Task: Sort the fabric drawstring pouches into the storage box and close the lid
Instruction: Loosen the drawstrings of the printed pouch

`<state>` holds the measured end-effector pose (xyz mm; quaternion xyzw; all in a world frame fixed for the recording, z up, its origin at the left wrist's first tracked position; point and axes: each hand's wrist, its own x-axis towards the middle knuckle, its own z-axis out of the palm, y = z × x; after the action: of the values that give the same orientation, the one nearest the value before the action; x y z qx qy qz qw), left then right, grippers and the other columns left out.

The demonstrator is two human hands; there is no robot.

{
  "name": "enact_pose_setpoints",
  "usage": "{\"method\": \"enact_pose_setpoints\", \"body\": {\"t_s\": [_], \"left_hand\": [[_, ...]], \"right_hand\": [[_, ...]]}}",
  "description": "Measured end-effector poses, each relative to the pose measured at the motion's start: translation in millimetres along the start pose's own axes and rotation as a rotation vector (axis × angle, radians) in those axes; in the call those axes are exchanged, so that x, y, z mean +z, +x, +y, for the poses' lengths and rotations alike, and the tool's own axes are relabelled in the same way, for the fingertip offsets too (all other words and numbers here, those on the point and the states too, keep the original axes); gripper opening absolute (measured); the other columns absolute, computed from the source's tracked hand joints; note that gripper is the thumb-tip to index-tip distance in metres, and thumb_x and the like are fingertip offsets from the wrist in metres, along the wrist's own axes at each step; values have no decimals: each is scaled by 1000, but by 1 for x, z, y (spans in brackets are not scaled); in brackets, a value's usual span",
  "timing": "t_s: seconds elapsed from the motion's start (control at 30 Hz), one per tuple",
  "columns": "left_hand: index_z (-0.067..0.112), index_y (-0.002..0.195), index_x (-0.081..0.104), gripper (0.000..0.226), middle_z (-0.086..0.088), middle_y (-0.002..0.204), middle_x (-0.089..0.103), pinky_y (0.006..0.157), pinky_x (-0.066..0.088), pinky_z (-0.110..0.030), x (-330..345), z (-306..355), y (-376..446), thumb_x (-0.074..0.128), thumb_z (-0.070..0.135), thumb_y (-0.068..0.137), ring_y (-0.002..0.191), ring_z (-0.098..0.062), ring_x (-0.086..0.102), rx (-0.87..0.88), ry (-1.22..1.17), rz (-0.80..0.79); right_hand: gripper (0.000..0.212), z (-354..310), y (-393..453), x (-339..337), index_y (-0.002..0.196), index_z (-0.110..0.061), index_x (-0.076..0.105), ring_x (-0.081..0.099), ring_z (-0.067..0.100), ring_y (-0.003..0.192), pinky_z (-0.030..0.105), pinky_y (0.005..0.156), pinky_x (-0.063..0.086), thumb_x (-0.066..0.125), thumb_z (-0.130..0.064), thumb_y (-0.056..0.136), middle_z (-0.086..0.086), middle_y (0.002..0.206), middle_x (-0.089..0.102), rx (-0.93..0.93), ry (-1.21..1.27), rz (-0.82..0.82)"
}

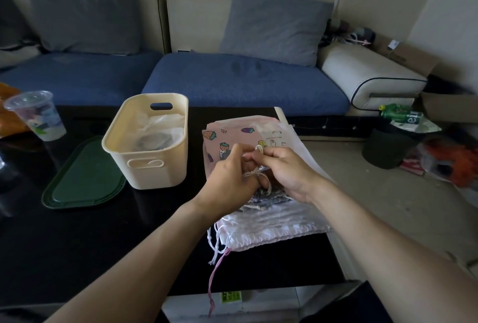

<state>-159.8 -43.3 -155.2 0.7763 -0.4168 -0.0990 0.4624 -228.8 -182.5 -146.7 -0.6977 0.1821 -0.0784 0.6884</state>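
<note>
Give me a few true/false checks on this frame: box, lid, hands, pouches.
1. The cream plastic storage box stands open on the black table. True.
2. The dark green plastic lid sits on top of the box. False: it lies flat on the table at the box's left.
3. Both the left hand and the right hand pinch a white drawstring cord. True.
4. The box holds nothing. False: pale bagged items lie inside it.
5. The pink fruit-print fabric pouch is inside the box. False: it lies on the table, right of the box.
</note>
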Motion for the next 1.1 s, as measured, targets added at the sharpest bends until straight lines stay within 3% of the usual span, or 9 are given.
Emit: {"method": "enact_pose_setpoints", "body": {"t_s": [0.13,0.27,0.4,0.6,0.77,0.83,0.93,1.0,1.1], "left_hand": [[19,126,46,44,1,100,71,74,56,-41,0,0,1,65,19,86,85,-21,70,77,169,26],[22,116,48,36,4,77,67,61,56,-41,1,-1,4,66,32,87,67,-20,66,108,376,143],[24,108,62,21,2,73,69,60,55,-40,5,-2,4,65,30,88,67,-25,67,281,421,168],[34,102,76,17,4,70,72,49,52,-33,10,-5,8,66,29,90,58,-23,65,364,464,321],[26,90,80,9,7,72,74,60,56,-29,5,6,11,72,29,89,62,-7,65,-7,141,73],[16,87,80,13,4,67,71,50,51,-20,-2,10,14,73,26,89,51,0,58,-241,-127,-69],[16,64,77,34,-1,54,45,40,22,-21,-13,9,16,62,15,95,41,-11,33,-435,-488,-206],[18,49,69,49,-1,61,17,50,9,-27,-16,5,18,55,15,96,52,-14,12,-504,-643,-294],[18,50,64,48,1,63,8,49,7,-26,-16,1,21,48,13,95,55,-14,3,-579,-786,-346]], "right_hand": [[23,3,4,0,94,-14,77,62,18,69,22,55,46,57,-22,102,10,97,76,19,-55,76],[20,2,7,-4,87,-14,76,55,18,61,26,56,44,61,-20,99,15,97,71,44,-88,105],[29,4,6,-8,81,-12,70,50,13,49,27,51,41,55,-22,104,15,74,58,41,-100,98],[11,2,9,-13,92,-15,76,58,9,52,25,60,46,67,-20,95,11,74,67,-20,-85,209],[20,-3,11,-14,80,-13,60,61,16,83,33,84,46,75,-26,85,0,95,68,-13,-85,235],[37,-7,8,-12,97,-14,59,54,18,87,34,84,40,76,-39,75,3,91,59,-20,-33,134],[75,-10,4,-9,130,-16,46,50,16,90,30,79,39,75,-43,66,1,104,51,46,90,69],[65,-10,4,-8,126,-15,48,53,13,83,26,71,41,76,-37,72,-1,98,56,25,134,31],[14,-12,0,-9,97,-13,55,61,5,71,20,67,44,66,-18,91,-12,76,67,-78,110,-66]]}}
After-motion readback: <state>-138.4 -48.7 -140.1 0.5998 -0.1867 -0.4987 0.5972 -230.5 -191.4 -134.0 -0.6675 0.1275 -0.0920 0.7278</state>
